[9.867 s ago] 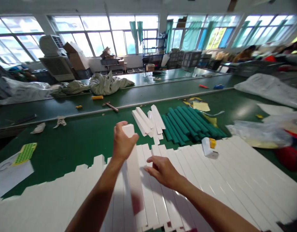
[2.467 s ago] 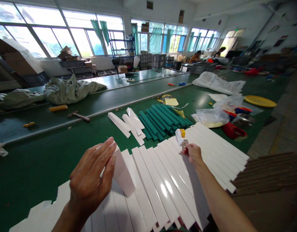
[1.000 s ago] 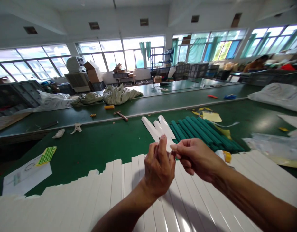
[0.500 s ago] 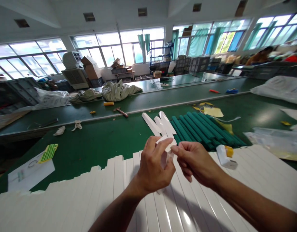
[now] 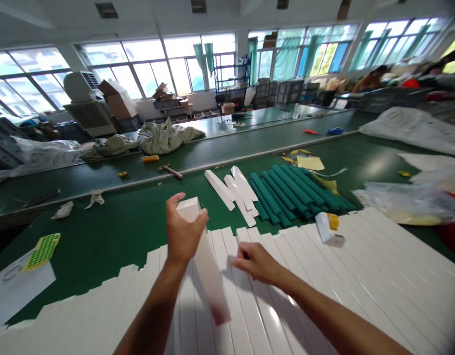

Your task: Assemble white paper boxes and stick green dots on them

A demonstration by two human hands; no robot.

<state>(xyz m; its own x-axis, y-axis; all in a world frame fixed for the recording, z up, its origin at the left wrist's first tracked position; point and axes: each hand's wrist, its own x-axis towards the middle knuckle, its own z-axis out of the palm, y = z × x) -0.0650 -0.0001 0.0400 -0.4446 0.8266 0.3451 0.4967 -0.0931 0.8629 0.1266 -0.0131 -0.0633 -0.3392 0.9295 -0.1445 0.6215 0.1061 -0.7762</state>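
Observation:
Near its upper end, a long white box [image 5: 208, 271] is gripped by my left hand [image 5: 185, 227], thumb on one side and fingers on the other. The box slants over a row of white boxes [image 5: 308, 296], its lower end blurred. My right hand [image 5: 255, 261] is just above the row, fingers curled together; whether anything small is in them is hidden. Beyond the hands lie a few loose white pieces [image 5: 220, 190] and several green ribbed rods [image 5: 297, 190]. A white dispenser with a yellow part [image 5: 329, 229] rests on the boxes at the right.
A hammer [image 5: 171, 171] and a yellow roll [image 5: 150, 158] lie on the green table [image 5: 112, 231]. Plastic bags [image 5: 412, 202] are at the right. A green dotted sheet [image 5: 42, 250] rests on paper at the left. A person [image 5: 371, 80] is in the far right background.
My hands have separated. The left one has moved left with the box, whose length now shows, and the right one has come down over the row. The view has shifted right.

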